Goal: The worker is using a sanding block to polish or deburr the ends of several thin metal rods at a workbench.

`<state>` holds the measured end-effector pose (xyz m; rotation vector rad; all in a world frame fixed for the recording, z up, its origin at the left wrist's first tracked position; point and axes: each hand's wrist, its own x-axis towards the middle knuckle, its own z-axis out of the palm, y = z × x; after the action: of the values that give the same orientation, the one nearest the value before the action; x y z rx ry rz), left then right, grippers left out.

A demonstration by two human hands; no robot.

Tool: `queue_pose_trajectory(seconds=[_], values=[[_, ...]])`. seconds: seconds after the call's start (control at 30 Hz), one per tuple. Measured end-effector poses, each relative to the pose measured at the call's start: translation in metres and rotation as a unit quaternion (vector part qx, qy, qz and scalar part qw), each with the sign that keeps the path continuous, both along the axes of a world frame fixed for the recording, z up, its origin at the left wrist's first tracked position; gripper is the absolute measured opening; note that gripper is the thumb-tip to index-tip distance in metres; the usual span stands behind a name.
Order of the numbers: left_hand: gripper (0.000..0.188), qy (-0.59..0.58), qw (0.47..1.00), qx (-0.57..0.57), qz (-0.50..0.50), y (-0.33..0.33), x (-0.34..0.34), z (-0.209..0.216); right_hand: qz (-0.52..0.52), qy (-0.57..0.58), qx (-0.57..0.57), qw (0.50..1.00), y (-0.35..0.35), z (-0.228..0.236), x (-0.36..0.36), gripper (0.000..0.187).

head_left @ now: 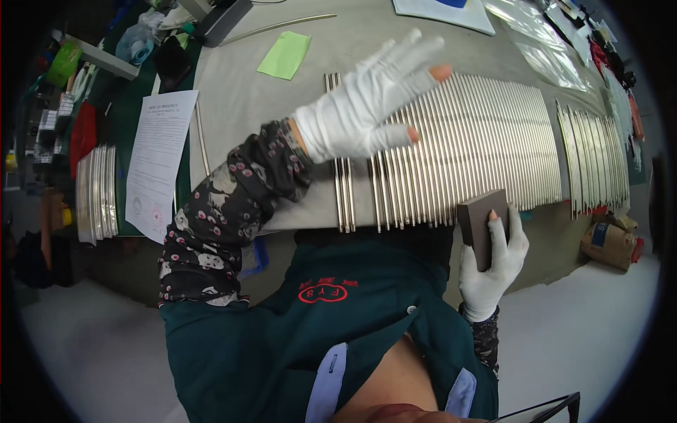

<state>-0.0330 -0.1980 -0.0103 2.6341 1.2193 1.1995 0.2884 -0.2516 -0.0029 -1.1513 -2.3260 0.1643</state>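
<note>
A wide row of thin, shiny metal rods [486,141] lies side by side on the table. My left hand [374,102], in a white glove with some bare fingertips, hovers over or rests on the row's left part. Its fingers are spread and nothing is in them; whether it touches the rods I cannot tell. At the row's near edge, my right hand [493,264], gloved likewise, grips a dark grey-brown rectangular block [481,229], which sits against the rod ends. A few separate rods [344,194] lie left of the main row, partly hidden under my left hand.
More rods [594,162] lie in a group at the right. A printed sheet [161,158] and a bundle of wrapped strips [97,194] are at the left. A green paper [285,55], a long curved rod [278,28] and clear plastic bags [546,53] lie farther back.
</note>
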Motion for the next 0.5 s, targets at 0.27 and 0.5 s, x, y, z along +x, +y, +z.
queue_pose_trajectory(seconds=[0.27,0.5], values=[[0.08,0.253,0.953,-0.127,0.11,0.001,-0.061,-0.033,-0.017,-0.001,-0.008,1.0,-0.005,-0.004,0.006,0.06],[0.066,0.118,0.959,-0.218,0.136,0.009,-0.045,-0.036,0.009,0.008,-0.009,1.0,-0.007,-0.005,0.0,0.061]])
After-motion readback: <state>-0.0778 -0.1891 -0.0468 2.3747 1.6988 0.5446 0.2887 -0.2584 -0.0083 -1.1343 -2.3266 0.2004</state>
